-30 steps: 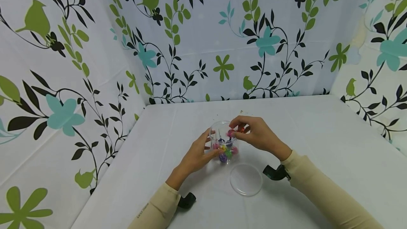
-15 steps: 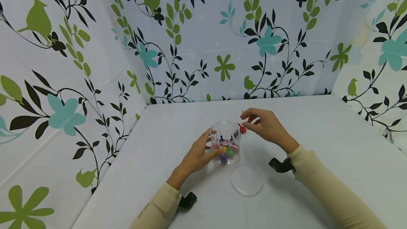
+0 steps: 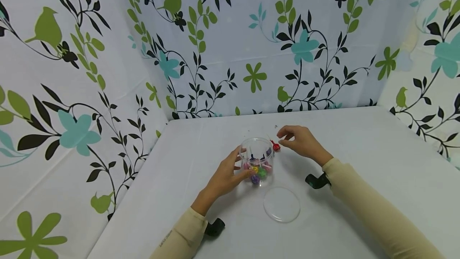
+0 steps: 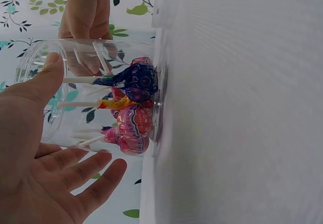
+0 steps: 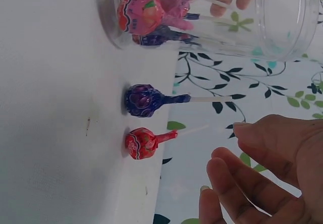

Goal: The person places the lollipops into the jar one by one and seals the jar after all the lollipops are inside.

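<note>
A clear plastic jar (image 3: 257, 173) stands upright on the table, several wrapped lollipops (image 4: 133, 120) inside it with their sticks up. My left hand (image 3: 227, 173) grips the jar, thumb on the near side and fingers round the far left wall. Just right of the jar, a red lollipop (image 5: 141, 143) and a purple lollipop (image 5: 144, 100) stand on their heads on the table, sticks pointing up. My right hand (image 3: 298, 141) hovers beside the red one with nothing between its loosely bent fingers, the thumb tip (image 5: 245, 131) a short way from the stick.
A clear round lid (image 3: 282, 205) lies flat on the white table (image 3: 230, 227) in front of the jar. Tiny dark specks (image 5: 88, 126) lie on the tabletop. Patterned cloth (image 3: 215, 43) hangs along the back and sides.
A second ago my right hand held a pink lollipop at the jar's mouth. It has let go and moved right, to beside the red lollipop. My left hand keeps its grip on the jar.
</note>
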A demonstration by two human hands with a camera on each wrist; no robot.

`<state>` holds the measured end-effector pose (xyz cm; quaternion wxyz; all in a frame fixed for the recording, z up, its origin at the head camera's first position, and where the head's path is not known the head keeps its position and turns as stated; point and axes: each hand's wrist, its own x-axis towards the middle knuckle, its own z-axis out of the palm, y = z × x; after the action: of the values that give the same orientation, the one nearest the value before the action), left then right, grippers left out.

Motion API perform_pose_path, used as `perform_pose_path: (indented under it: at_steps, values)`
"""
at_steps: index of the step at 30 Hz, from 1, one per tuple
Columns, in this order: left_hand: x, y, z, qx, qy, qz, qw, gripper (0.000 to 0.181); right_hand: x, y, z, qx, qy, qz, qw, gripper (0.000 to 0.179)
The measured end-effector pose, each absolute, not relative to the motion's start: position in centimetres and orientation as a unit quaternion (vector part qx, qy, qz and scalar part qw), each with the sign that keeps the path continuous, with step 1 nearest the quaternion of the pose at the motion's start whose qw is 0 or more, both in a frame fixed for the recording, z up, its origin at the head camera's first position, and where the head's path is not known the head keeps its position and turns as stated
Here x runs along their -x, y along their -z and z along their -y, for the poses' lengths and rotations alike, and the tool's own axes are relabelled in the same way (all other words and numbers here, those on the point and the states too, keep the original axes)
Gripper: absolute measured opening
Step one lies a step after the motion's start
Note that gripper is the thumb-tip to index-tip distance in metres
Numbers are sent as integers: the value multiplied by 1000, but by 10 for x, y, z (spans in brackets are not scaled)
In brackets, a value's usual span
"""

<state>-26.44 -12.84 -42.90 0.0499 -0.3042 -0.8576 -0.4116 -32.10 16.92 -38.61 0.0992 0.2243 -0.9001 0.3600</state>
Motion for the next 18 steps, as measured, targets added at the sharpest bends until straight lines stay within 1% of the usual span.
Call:
perform_pose_path:
  at_steps: [7,18]
  values:
    - [264,429,129,307,410,857,55,85,332,396,-165,-221,-350,906,89,25]
    - [264,428,130,302,412,859,48,86,341,414,-160,-218,-330,918,44,32]
